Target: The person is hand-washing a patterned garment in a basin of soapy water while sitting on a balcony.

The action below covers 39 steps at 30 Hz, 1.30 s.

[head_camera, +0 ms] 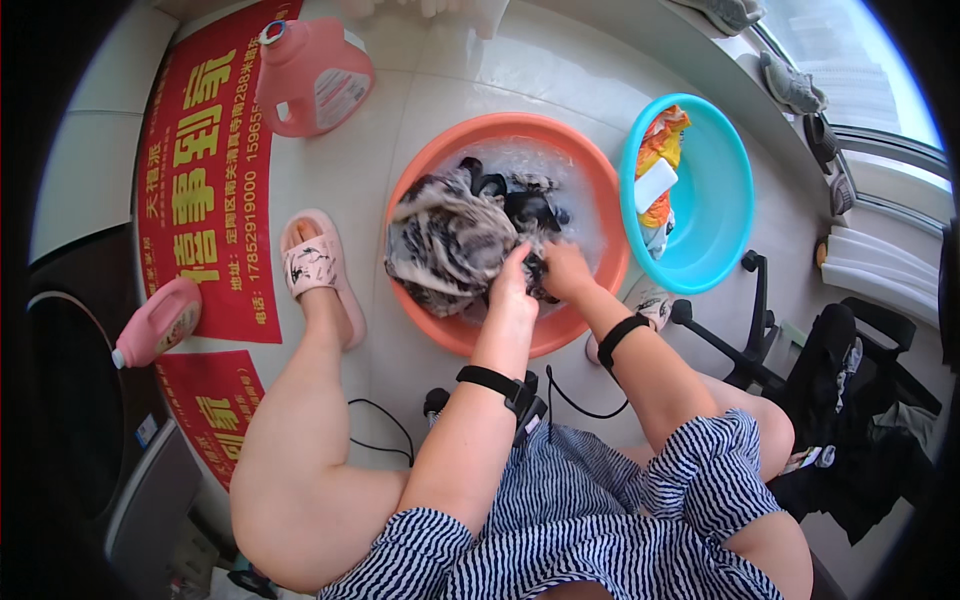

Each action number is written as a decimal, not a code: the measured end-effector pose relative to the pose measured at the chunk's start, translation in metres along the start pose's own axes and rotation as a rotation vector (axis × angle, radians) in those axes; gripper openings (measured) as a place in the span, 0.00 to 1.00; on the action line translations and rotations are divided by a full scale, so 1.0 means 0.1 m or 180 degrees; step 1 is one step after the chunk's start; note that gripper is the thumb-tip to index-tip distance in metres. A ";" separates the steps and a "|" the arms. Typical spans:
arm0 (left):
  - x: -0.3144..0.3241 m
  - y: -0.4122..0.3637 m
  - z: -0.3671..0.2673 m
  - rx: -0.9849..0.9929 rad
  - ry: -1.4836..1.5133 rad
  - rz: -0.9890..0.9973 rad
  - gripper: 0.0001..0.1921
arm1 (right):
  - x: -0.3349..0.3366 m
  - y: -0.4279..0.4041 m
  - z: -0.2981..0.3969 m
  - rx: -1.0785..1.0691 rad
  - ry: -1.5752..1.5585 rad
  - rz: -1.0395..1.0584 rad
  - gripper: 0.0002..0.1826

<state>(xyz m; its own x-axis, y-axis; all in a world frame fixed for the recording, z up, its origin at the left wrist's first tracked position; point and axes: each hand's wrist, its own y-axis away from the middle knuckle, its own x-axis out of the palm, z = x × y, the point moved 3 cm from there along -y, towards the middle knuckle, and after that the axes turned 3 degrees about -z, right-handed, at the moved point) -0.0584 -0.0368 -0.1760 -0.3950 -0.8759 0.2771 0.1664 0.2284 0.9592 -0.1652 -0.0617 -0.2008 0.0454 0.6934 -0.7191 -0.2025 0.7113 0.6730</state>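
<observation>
An orange plastic basin [424, 319] stands on the floor before me, with sudsy water and a wet black-and-cream patterned cloth [457, 240] in it. Darker bunched parts with black edging lie at the cloth's upper right. My left hand [514, 281] is at the near right part of the cloth, its thumb pointing up and its fingers partly hidden. My right hand [564, 266] is close beside it, closed on a bunched piece of the same cloth. Both hands are over the basin's lower right half.
A turquoise basin [712, 217] at the right holds an orange-yellow cloth [660, 202] and a white bar [656, 186]. Left are a large pink jug [319, 75], a smaller pink bottle [161, 322] and a red printed mat [210, 187]. A black chair base [739, 352] stands right; shoes [793, 82] line the sill.
</observation>
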 end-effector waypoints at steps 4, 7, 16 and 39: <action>0.38 0.52 -0.11 0.0210 -0.0016 0.0660 0.15 | -0.06 0.21 -0.15 -0.0384 -0.1417 -0.1387 0.28; 0.52 0.78 -0.17 0.0262 0.0264 0.1160 0.12 | -0.15 0.36 -0.09 0.0761 -0.5486 -0.0048 0.22; 0.10 0.66 -0.29 -0.0163 -0.0190 0.0974 0.18 | -1.23 1.02 0.74 -0.0294 -0.6396 -0.1430 0.21; 0.32 1.04 -0.38 0.1081 0.0571 0.1766 0.08 | -1.60 1.38 1.50 -0.0535 -0.0545 -0.2978 0.14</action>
<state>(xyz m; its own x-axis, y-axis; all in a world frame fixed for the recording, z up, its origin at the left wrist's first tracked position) -0.0197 -0.0569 -0.0690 -0.1719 -0.6407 0.7483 -0.0037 0.7600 0.6499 -0.0535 -0.0571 0.0330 0.3989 -0.1288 -0.9079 -0.1487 0.9679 -0.2026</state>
